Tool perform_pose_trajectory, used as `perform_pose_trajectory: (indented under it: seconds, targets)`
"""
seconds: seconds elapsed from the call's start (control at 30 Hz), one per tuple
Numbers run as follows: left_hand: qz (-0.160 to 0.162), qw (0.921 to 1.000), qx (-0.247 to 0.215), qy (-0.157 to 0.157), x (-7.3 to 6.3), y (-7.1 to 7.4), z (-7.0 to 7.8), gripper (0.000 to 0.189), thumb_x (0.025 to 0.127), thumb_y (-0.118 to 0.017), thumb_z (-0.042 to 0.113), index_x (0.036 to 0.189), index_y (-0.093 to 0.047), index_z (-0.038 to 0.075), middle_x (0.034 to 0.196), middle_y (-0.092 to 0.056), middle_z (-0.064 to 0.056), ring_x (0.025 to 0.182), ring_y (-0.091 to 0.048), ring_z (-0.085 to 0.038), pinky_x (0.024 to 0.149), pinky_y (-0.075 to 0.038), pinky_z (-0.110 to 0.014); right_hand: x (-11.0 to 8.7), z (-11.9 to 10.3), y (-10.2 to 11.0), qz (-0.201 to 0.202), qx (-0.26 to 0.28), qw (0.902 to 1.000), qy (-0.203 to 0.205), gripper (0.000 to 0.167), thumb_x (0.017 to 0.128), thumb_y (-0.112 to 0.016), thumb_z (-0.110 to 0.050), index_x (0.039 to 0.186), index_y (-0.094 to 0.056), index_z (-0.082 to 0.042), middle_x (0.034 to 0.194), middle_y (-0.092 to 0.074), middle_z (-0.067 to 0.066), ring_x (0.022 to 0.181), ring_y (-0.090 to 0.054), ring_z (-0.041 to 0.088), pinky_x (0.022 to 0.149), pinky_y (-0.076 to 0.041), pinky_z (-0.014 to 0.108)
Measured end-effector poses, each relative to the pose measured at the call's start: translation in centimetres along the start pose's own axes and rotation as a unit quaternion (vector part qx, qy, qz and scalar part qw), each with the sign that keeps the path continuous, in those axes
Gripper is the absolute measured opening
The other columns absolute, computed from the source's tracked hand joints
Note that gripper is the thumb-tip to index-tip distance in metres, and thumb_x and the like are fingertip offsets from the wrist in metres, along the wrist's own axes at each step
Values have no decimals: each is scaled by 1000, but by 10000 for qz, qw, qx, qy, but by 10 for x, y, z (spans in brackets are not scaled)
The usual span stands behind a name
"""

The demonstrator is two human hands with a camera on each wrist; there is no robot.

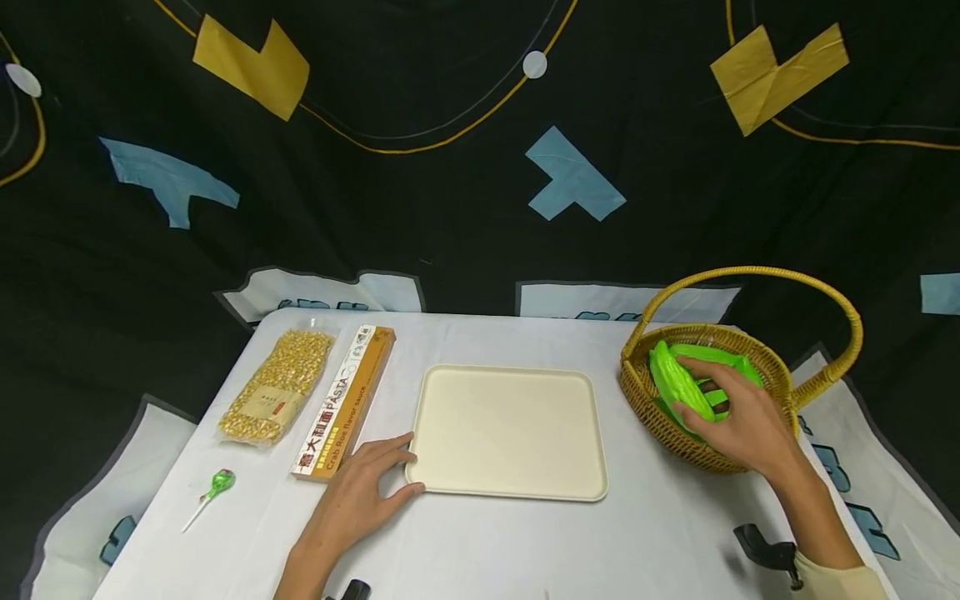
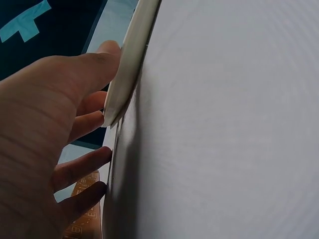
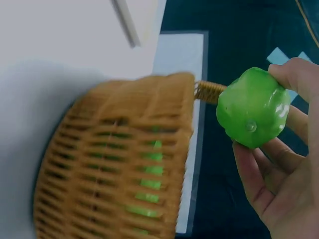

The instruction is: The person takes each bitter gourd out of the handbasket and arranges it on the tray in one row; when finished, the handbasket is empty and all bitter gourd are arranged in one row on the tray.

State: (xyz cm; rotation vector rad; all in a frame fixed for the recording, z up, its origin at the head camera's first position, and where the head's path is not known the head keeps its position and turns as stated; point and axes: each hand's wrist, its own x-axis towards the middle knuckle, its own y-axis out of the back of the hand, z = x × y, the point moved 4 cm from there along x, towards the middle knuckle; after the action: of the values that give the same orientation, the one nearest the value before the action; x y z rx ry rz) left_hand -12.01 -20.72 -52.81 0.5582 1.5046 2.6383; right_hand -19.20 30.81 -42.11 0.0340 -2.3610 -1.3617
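Note:
My right hand (image 1: 738, 421) grips a bumpy light-green bitter melon (image 1: 677, 383) at the mouth of the wicker basket (image 1: 675, 433). In the right wrist view the bitter melon (image 3: 251, 109) shows end-on, held between thumb and fingers of the right hand (image 3: 289, 174). Other green items (image 1: 738, 364) lie behind it in the basket, partly hidden by the hand. My left hand (image 1: 360, 492) rests at the near left corner of the cream tray (image 1: 510, 433). In the left wrist view, the left hand (image 2: 65, 114) has its thumb and some fingers against the tray's rim (image 2: 124, 74), fingers fairly straight.
Left of the tray lie a pasta box (image 1: 345, 404), a clear bag of yellow kernels (image 1: 277, 387) and a green lollipop (image 1: 217, 485). The basket's tall handle (image 1: 757, 271) arches over its opening near the right edge of the white table (image 1: 480, 550). A dark patterned cloth hangs behind.

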Motion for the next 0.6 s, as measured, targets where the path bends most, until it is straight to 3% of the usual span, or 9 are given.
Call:
perform_pose_trajectory:
  seconds: [0.2, 0.4, 0.6]
  targets:
    - [-84, 9999, 108, -43, 1, 1, 3, 43, 84, -94, 42, 116, -79, 19, 151, -65, 1, 135, -63, -26, 116, -52, -48, -5, -17, -5, -32, 311, 9995, 32, 69, 87, -90, -23, 149, -61, -13, 132, -69, 18, 101, -72, 35, 71, -65, 34]
    - [-166, 9992, 321, -143, 1, 1, 4, 40, 85, -93, 43, 115, -79, 20, 150, -65, 0, 134, -64, -26, 115, -54, -47, -8, -31, -15, -10, 640, 9975, 296, 68, 86, -92, -20, 147, -62, -13, 132, -69, 14, 100, -69, 28, 70, -63, 28]
    - [-158, 9987, 420, -246, 1, 1, 4, 39, 86, -92, 45, 114, -78, 20, 150, -65, -1, 133, -64, -26, 113, -55, -48, -9, -38, -28, 29, 786, 9955, 526, 70, 85, -90, -14, 148, -60, -14, 130, -70, 9, 98, -67, 19, 69, -64, 30]
